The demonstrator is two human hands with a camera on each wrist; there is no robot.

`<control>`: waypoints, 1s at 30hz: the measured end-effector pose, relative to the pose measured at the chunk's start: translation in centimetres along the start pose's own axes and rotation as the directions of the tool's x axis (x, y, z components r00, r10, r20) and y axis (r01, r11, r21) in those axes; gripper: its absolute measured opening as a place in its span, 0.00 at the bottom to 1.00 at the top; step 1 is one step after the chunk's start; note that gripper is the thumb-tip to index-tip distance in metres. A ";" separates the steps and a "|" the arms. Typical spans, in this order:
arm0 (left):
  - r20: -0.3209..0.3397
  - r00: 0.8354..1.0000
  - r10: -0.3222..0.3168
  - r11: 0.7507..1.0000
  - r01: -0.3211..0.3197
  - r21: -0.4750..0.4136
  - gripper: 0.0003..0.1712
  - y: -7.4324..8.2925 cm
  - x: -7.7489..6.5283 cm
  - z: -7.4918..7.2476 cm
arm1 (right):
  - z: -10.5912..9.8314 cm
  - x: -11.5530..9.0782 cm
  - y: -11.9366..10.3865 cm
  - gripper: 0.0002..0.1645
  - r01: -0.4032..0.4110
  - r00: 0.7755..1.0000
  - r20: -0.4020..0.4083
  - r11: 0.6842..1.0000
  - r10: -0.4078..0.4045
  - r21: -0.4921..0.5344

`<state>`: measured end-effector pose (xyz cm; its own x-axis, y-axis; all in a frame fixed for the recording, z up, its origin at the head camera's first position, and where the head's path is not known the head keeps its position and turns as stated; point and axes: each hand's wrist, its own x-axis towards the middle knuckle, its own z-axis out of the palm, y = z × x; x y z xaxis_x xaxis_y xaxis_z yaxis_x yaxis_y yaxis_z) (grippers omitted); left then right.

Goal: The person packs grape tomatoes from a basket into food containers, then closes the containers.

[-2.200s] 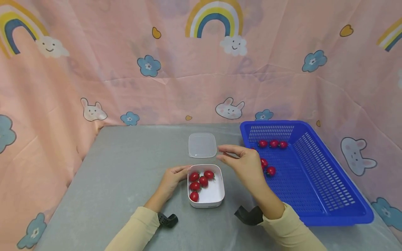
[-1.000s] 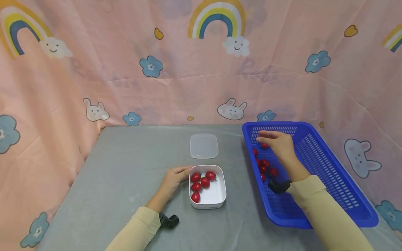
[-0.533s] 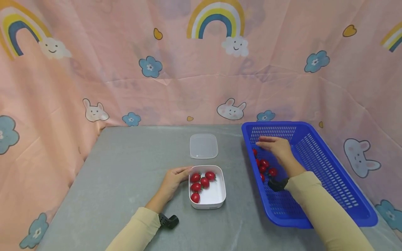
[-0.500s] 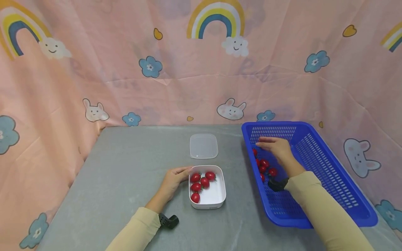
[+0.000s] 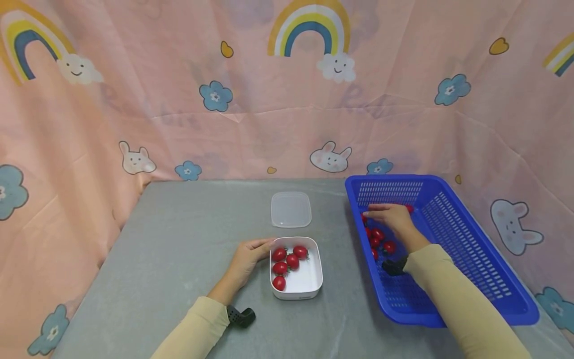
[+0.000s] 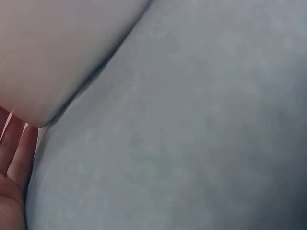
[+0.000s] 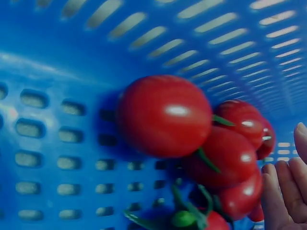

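Note:
My left hand [image 5: 244,258] touches the left side of a square white box [image 5: 299,295], its fingertips at the far left corner. In the left wrist view, the fingers [image 6: 21,155] lie fairly straight against the box's wall. Several red cherry tomatoes [image 5: 292,261] lie along the left part of the box. Inside the blue basket, my right hand [image 5: 394,219] reaches down near the left wall, fingertips just above a tomato [image 5: 364,218]. The right wrist view has its fingers [image 7: 283,191] at the right edge, thumb apart, beside clustered tomatoes [image 7: 165,116]; I see nothing between them.
A clear square lid [image 5: 291,209] lies flat on the grey table [image 5: 193,224] behind the box. The blue basket's high slotted rim [image 5: 484,249] surrounds the right hand. Another tomato [image 5: 410,209] shows behind that hand. A pink patterned curtain [image 5: 269,129] closes off the back.
My right hand moved from beside the box into the basket, then sank lower and slightly nearer me, uncovering a tomato behind it. The left hand and box stay put.

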<state>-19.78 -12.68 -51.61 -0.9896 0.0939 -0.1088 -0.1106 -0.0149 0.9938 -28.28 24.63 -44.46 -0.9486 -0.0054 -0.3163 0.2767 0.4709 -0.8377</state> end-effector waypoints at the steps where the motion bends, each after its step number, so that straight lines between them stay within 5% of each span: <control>1: -0.001 1.000 -0.003 1.000 0.003 -0.001 0.18 0.0 0.0 0.0 | 0.1 0.0 0.0 0.38 0.000 1.000 0.001 1.000 0.000 -0.003; 21: 0.016 1.000 -0.005 1.000 0.005 0.008 0.19 -0.2 0.2 -0.3 | 1.5 1.0 0.6 0.28 0.079 0.994 -0.060 0.990 -0.086 -0.113; 30: 0.024 1.000 -0.003 1.000 0.002 0.025 0.20 -0.3 0.1 -0.2 | 1.1 1.0 0.1 0.29 0.067 0.995 -0.067 0.998 -0.067 -0.001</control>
<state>-19.84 -12.87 -51.88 -0.9868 0.1178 -0.1107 -0.1103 0.0099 0.9938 -29.02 23.67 -45.34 -0.9733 0.0223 -0.2286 0.2120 0.4699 -0.8569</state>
